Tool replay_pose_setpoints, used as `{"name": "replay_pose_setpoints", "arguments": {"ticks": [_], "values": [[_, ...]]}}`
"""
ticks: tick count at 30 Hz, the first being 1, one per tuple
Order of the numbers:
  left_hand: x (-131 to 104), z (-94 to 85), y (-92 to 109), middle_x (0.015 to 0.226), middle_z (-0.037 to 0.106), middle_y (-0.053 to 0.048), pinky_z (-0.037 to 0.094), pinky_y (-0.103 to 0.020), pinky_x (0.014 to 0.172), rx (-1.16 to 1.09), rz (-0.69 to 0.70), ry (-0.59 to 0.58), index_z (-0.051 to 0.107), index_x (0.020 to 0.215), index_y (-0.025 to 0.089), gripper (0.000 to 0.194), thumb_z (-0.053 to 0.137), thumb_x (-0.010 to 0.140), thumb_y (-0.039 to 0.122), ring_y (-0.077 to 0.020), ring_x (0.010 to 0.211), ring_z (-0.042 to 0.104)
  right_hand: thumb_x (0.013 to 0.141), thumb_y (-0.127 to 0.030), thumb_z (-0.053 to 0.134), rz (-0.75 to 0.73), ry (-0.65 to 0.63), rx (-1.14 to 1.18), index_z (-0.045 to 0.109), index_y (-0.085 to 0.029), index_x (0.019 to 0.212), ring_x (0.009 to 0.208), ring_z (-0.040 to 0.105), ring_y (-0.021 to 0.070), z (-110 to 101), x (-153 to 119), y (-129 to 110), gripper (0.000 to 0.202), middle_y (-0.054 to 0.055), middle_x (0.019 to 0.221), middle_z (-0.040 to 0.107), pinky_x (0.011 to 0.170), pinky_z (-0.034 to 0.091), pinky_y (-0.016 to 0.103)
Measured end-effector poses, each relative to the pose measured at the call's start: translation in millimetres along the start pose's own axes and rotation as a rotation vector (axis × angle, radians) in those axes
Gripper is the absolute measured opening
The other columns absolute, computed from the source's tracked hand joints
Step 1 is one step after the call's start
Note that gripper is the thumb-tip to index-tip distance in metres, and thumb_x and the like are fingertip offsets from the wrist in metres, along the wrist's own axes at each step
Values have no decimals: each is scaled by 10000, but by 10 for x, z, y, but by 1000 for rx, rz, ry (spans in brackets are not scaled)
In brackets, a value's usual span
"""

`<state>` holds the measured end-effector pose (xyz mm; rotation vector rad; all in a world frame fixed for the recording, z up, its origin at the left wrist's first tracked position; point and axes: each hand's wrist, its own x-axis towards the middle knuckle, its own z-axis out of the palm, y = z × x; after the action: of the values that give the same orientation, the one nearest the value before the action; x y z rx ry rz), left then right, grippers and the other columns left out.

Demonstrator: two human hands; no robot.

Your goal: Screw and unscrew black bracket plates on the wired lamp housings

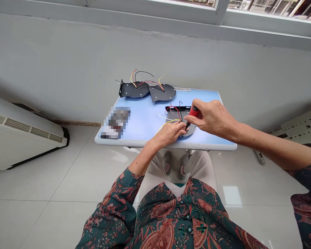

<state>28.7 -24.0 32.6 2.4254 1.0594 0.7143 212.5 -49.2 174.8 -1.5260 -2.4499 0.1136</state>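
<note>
My right hand (213, 117) is closed round the red and black handle of a screwdriver (194, 111). Its dark shaft slants down to a rounded black metal plate (193, 130) near the table's front edge. My left hand (171, 133) lies on the left front of this plate, fingers bent together beside the screwdriver's tip; anything pinched there is hidden. Red, black, white and yellow wires (174, 116) rise from the plate's middle. Its bent flange (171, 108) faces the wall.
Two similar black plates (134, 90) with wires lie overlapping at the table's back left. A blurred-out patch (115, 122) covers something at the left. The small blue-topped table (142, 129) stands before a grey wall, with a white appliance (23, 135) on the floor at left.
</note>
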Motion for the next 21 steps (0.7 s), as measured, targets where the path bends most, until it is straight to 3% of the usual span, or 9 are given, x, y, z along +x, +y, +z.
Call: {"name": "replay_pose_setpoints", "arguments": {"ticks": [3, 6, 14, 17, 21], "values": [[-5, -14, 4, 943, 689, -41, 455, -297, 749, 6, 47, -19, 654, 1037, 225, 170, 499, 1052, 293, -205, 892, 648, 947, -395, 651, 80, 39, -128, 639, -188, 901, 636, 518, 163, 63, 7, -23, 213, 42, 743, 685, 601, 265, 285], [-19, -14, 4, 917, 671, -36, 435, -294, 725, -4, 69, -14, 659, 1015, 227, 204, 474, 1064, 299, -193, 841, 622, 968, -438, 618, 117, 69, -182, 644, -193, 928, 641, 538, 179, 110, 8, -38, 250, 51, 751, 696, 601, 262, 288], [-25, 24, 28, 842, 626, -14, 397, -274, 673, -63, 3, 47, 631, 825, 213, 268, 499, 1045, 291, -154, 711, 554, 958, -312, 626, -43, 34, 63, 631, -202, 1119, 669, 575, 171, -2, -39, -17, 195, 25, 818, 719, 659, 349, 292], [-26, 32, 35, 815, 638, -12, 415, -274, 701, -98, 12, 53, 606, 792, 215, 261, 516, 1032, 264, -177, 804, 590, 942, -241, 590, -88, 22, 87, 651, -197, 1060, 677, 571, 175, -49, -38, 14, 140, 28, 793, 707, 663, 350, 295], [-37, 30, 39, 809, 626, -12, 418, -276, 709, -100, 21, 62, 613, 808, 216, 224, 531, 1016, 235, -176, 798, 586, 929, -320, 610, -42, 90, -44, 672, -178, 978, 668, 538, 189, -30, -29, 14, 163, 43, 722, 653, 656, 321, 305]]}}
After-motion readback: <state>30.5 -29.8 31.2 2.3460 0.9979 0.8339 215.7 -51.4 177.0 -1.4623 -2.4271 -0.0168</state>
